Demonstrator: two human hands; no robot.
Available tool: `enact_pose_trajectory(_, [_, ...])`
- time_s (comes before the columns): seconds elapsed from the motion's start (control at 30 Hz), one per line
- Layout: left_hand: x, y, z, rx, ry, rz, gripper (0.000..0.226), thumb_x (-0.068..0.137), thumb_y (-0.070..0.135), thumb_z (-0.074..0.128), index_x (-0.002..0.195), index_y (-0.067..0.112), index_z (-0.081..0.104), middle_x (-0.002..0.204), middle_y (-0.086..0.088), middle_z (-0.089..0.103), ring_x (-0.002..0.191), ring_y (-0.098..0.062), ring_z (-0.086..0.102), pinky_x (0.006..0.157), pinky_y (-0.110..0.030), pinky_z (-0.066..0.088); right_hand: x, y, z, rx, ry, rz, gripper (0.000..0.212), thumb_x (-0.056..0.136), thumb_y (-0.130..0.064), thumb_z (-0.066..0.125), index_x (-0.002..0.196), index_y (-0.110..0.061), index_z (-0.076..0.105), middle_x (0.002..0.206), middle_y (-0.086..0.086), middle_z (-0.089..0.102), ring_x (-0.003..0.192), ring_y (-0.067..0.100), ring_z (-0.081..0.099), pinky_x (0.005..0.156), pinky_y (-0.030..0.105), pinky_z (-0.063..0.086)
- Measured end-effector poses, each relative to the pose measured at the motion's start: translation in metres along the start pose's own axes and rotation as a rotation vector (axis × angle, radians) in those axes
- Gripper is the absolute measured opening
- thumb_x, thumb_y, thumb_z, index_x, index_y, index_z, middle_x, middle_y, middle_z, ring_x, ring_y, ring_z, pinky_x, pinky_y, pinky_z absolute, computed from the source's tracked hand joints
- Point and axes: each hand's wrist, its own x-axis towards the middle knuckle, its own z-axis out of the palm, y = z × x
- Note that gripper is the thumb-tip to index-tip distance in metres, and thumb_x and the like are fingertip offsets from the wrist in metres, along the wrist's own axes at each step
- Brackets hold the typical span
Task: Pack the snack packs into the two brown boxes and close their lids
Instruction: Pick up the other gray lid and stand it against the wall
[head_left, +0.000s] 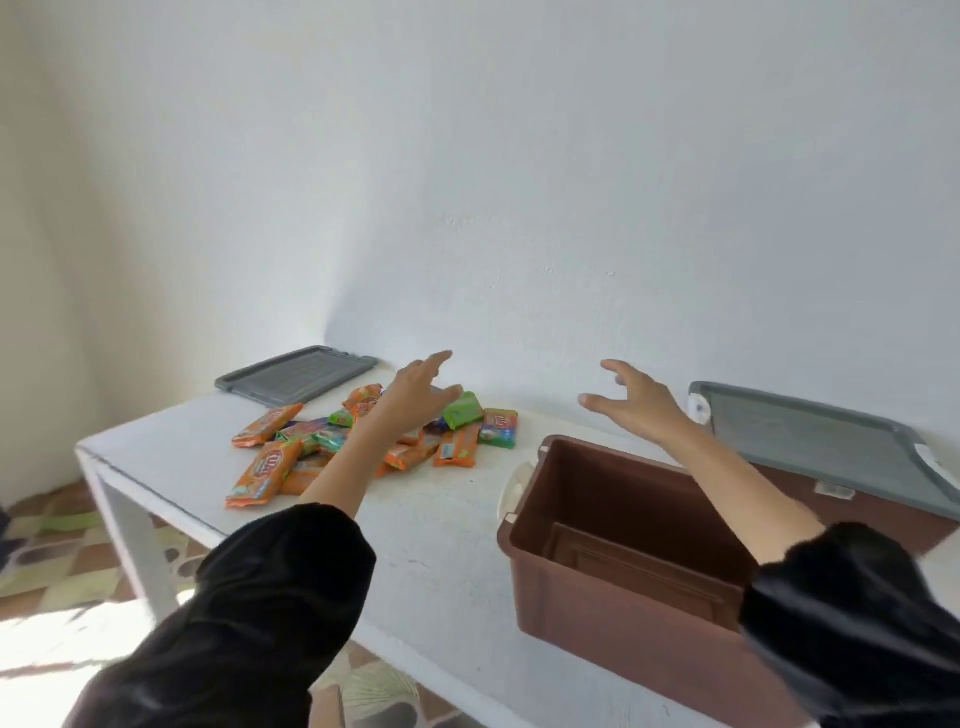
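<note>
Currently the left hand (415, 400), fingers spread and holding nothing, hovers directly over the snack packs (306, 436), which lie heaped on the white table (441, 545) with most of the pile toward the hand's 7 o'clock and their long axes mixed. The right hand (631, 402), likewise spread and empty, is well apart at the pile's 3 o'clock, so the left is nearer. The open brown box (597, 608) sits at the pile's 4 o'clock.

Surface finishes
Smooth brown plastic open box (597, 613); left of it, glossy orange and green snack packs (265, 465) on a matt, scuffed white painted table (415, 545); behind it, matt grey plastic lid (810, 431).
</note>
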Motion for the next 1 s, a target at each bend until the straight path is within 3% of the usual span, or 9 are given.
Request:
enact_pose_trajectory(0.3, [0.056,-0.149,-0.091,0.087,0.111,-0.116,0.043,0.093,0.027,0.054,0.133,0.016,0.047,0.131,-0.008,0.056,0.123,-0.022,0.049,0.1,-0.025,0.032,0.118,-0.128,0.136,-0.021,-0.144,-0.175,0.071,0.086,-0.04,0.061,0.145,-0.019,0.028,0.149,0.01,0.033,0.137,0.027,0.032,0.108,0.039,0.032])
enact_pose_trajectory(0.47, [0.108,-0.246,-0.144,0.059,0.084,-0.145,0.041,0.093,0.024,0.054,0.132,0.014,0.049,0.129,-0.009,0.058,0.124,-0.022,0.049,0.1,-0.024,0.034,0.186,-0.201,0.22,-0.007,-0.164,-0.212,0.07,0.087,-0.037,0.061,0.145,-0.016,0.027,0.148,0.011,0.035,0.135,0.027,0.035,0.106,0.037,0.033])
enact_pose_trajectory(0.57, [0.136,-0.295,-0.162,0.115,-0.038,-0.157,0.041,0.092,0.025,0.054,0.131,0.011,0.051,0.13,-0.007,0.057,0.124,-0.021,0.049,0.099,-0.023,0.033,0.219,-0.234,0.266,0.026,-0.206,-0.179,0.068,0.088,-0.036,0.06,0.145,-0.016,0.028,0.148,0.01,0.035,0.135,0.027,0.036,0.106,0.036,0.033])
enact_pose_trajectory(0.8, [0.193,-0.385,-0.16,0.131,-0.146,-0.195,0.037,0.092,0.021,0.054,0.128,0.01,0.055,0.131,-0.007,0.057,0.124,-0.019,0.05,0.099,-0.019,0.03,0.28,-0.256,0.363,-0.017,-0.328,-0.071,0.067,0.087,-0.034,0.062,0.144,-0.017,0.031,0.148,0.008,0.037,0.132,0.024,0.039,0.103,0.031,0.036])
enact_pose_trajectory(1.0, [0.22,-0.434,-0.136,0.113,-0.192,-0.283,0.04,0.091,0.025,0.054,0.13,0.017,0.052,0.137,-0.012,0.041,0.13,-0.025,0.037,0.107,-0.032,0.031,0.312,-0.248,0.419,-0.069,-0.399,0.006,0.065,0.088,-0.032,0.06,0.144,-0.015,0.031,0.149,0.008,0.035,0.135,0.024,0.035,0.105,0.029,0.033])
